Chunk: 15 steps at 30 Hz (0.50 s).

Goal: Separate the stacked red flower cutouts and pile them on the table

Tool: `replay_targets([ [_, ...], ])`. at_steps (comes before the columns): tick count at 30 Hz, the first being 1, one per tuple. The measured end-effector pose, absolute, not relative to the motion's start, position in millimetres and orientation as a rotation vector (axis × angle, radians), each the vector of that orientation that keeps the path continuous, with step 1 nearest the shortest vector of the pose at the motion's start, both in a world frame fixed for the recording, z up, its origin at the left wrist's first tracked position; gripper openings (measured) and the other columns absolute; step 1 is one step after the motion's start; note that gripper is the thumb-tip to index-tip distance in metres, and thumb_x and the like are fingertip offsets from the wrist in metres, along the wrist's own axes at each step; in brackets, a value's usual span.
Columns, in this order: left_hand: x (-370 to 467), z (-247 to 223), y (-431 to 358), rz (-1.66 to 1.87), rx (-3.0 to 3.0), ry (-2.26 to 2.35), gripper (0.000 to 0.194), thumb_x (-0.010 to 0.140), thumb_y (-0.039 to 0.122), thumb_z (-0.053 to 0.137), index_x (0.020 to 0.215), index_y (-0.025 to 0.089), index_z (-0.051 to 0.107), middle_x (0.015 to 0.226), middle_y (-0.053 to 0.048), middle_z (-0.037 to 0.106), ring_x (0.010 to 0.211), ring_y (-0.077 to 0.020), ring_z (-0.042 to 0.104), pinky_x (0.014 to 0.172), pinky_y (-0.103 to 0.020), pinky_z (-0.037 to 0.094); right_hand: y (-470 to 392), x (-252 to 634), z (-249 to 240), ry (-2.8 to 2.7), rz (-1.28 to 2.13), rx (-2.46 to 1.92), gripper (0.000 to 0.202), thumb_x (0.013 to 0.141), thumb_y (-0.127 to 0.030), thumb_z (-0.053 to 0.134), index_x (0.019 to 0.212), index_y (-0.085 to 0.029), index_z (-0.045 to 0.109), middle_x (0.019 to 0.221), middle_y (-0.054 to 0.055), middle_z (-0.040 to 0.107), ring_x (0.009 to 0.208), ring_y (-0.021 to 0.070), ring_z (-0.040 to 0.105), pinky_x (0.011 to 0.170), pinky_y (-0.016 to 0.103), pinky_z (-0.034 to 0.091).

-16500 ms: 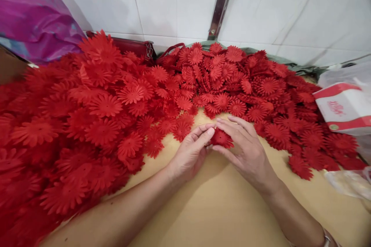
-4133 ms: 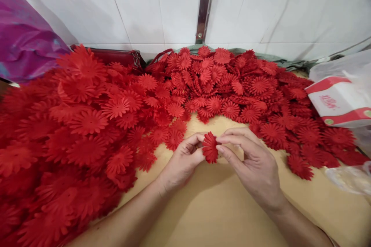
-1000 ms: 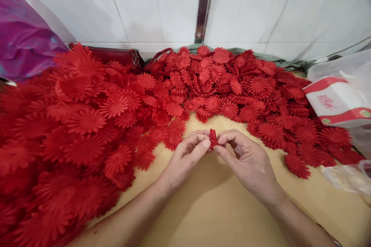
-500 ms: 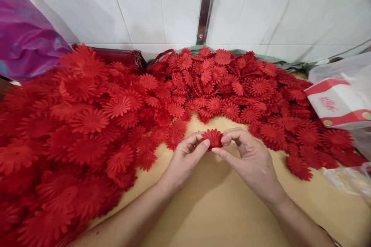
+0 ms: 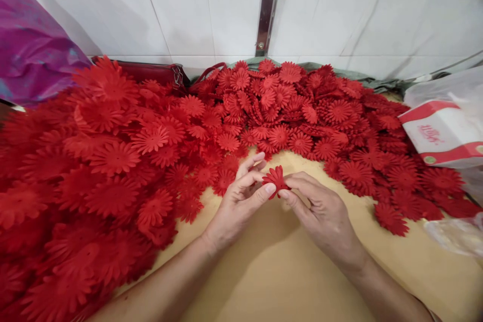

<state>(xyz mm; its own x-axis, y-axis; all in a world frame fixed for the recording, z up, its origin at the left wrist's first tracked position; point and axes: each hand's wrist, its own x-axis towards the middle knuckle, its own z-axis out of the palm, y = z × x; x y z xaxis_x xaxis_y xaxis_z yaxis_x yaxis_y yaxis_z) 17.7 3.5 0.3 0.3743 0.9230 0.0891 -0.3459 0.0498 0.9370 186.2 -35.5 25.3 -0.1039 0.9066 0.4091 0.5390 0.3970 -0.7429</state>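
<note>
Between my two hands, just above the table, is a small red artificial flower piece [image 5: 275, 179], its petals bent and bunched. My left hand [image 5: 241, 196] pinches its left side between thumb and forefinger, with the other fingers raised and spread behind. On the right side, my right hand [image 5: 320, 206] has thumb and fingertips closed on the petals. Fingers cover part of the flower, so I cannot tell whether it is one layer or several. Loose red flower pieces [image 5: 115, 157] of the same sort lie heaped on the left, and more [image 5: 279, 136] lie behind my hands.
A wooden table [image 5: 264, 271] lies under my forearms. At the right stand a white and red box [image 5: 433, 131] in clear plastic and a crumpled clear bag [image 5: 456, 235]. A dark red handbag [image 5: 147, 73] and a purple bag [image 5: 33, 40] sit by the tiled wall [image 5: 181, 5].
The flower has turned and its petals are more bunched. My left hand's rear fingers have lifted and spread. My right fingers have moved in closer over the flower's right side.
</note>
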Motion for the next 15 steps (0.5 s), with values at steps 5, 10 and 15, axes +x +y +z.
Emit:
replay_targets([
  [5, 18.0, 1.4, 5.3, 0.998, 1.065, 0.609, 0.018, 0.087, 0.035, 0.074, 0.085, 0.018, 0.068, 0.091, -0.003, 0.069, 0.091, -0.0153, 0.061, 0.09, -0.029, 0.045, -33.9, 185.4, 28.4, -1.724, 0.744, -1.313, 0.021, 0.099, -0.031, 0.056, 0.084, -0.021, 0.066, 0.076, 0.0, 0.063, 0.072, 0.0139, 0.061, 0.068, 0.025, 0.05],
  [10, 20.7, 3.2, 5.3, 1.036, 0.958, 0.634, 0.026, 0.08, 0.034, 0.081, 0.074, 0.017, 0.061, 0.081, 0.001, 0.067, 0.08, -0.0122, 0.058, 0.081, -0.025, 0.044, -33.2, 188.9, 23.8, -1.625, 0.755, -1.36, 0.017, 0.093, -0.037, 0.066, 0.1, -0.022, 0.071, 0.094, 0.003, 0.072, 0.086, 0.0168, 0.067, 0.081, 0.029, 0.055],
  [15, 20.6, 3.9, 5.9, 1.087, 0.991, 0.728, 0.027, 0.08, 0.033, 0.081, 0.071, 0.017, 0.062, 0.074, 0.003, 0.063, 0.071, -0.0095, 0.053, 0.073, -0.022, 0.041, -35.6, 190.1, 23.3, -1.59, 0.527, -1.352, 0.024, 0.087, -0.036, 0.074, 0.108, -0.025, 0.069, 0.1, 0.003, 0.07, 0.092, 0.0173, 0.066, 0.088, 0.032, 0.055],
])
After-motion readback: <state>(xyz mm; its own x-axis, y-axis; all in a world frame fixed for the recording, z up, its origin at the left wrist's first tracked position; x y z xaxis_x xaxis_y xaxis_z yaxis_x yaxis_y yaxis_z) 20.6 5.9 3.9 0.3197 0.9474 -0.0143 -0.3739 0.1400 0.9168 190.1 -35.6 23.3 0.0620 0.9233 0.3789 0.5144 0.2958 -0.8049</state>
